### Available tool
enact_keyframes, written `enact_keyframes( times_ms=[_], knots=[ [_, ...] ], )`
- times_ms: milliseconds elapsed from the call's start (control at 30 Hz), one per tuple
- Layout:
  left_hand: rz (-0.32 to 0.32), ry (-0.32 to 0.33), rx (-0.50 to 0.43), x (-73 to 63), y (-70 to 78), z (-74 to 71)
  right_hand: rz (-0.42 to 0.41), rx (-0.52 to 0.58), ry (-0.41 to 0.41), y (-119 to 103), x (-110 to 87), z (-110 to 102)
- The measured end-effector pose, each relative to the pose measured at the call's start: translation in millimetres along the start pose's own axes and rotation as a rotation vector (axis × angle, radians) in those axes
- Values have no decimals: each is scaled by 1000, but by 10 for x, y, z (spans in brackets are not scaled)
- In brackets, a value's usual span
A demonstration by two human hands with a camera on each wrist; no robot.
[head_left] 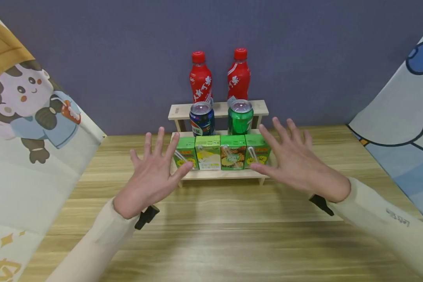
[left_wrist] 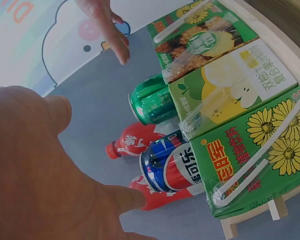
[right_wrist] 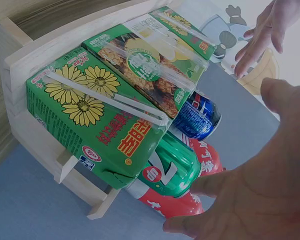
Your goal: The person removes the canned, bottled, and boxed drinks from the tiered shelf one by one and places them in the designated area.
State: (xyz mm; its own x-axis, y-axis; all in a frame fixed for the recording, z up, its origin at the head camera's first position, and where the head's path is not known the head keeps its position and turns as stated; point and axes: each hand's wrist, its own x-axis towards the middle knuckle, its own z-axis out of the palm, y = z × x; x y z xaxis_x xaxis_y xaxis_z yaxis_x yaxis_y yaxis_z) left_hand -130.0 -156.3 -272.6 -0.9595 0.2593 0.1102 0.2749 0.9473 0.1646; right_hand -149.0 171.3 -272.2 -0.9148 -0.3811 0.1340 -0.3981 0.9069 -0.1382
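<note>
My left hand (head_left: 153, 172) is spread near the left end of a row of juice cartons, holding nothing. On the other side my right hand (head_left: 292, 160) is spread too, its thumb overlapping the rightmost flower-print carton (head_left: 259, 141) in the head view. The row has another flower-print carton (left_wrist: 255, 155) at left, then a pale lemon-and-pear carton (head_left: 208, 154) and a pineapple carton (head_left: 233, 156). White straws are wrapped on their fronts. Behind them stand a blue cola can (head_left: 202, 119) and a green 7up can (right_wrist: 172, 162).
A stepped wooden rack (head_left: 218, 175) carries the drinks. On its upper tier are a left red bottle (head_left: 200, 80) and a right red bottle (head_left: 239, 78). Cartoon-printed panels flank the wooden table (head_left: 211, 243), and a grey-blue wall (head_left: 127, 58) rises behind.
</note>
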Motion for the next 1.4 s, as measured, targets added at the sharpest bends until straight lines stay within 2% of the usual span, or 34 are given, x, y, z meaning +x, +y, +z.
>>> enact_keyframes(
  times_ms=[267, 367, 500, 633, 733, 900, 1133, 1267, 1400],
  knots=[
    [-1, 30, -2, 55, -34, -30, 7, 27, 45, 49, 87, -13],
    [16, 95, 15, 92, -40, -54, 17, 79, 104, 104, 159, -38],
    [60, 218, -4, 159, -24, -102, 18, 171, 210, 195, 292, -79],
    [98, 284, -42, 258, -12, -160, 14, 231, 282, 269, 431, -96],
    [92, 290, -93, 348, -9, -216, 24, 259, 301, 319, 545, -100],
    [43, 287, -202, 506, -2, -334, 60, 325, 284, 479, 769, -85],
    [22, 294, -279, 680, 57, -514, 68, 422, 256, 766, 1097, 73],
    [23, 307, -320, 776, 85, -629, 74, 457, 249, 817, 1183, 153],
    [25, 323, -345, 937, 98, -746, 77, 467, 252, 818, 1212, 190]
  ],
)
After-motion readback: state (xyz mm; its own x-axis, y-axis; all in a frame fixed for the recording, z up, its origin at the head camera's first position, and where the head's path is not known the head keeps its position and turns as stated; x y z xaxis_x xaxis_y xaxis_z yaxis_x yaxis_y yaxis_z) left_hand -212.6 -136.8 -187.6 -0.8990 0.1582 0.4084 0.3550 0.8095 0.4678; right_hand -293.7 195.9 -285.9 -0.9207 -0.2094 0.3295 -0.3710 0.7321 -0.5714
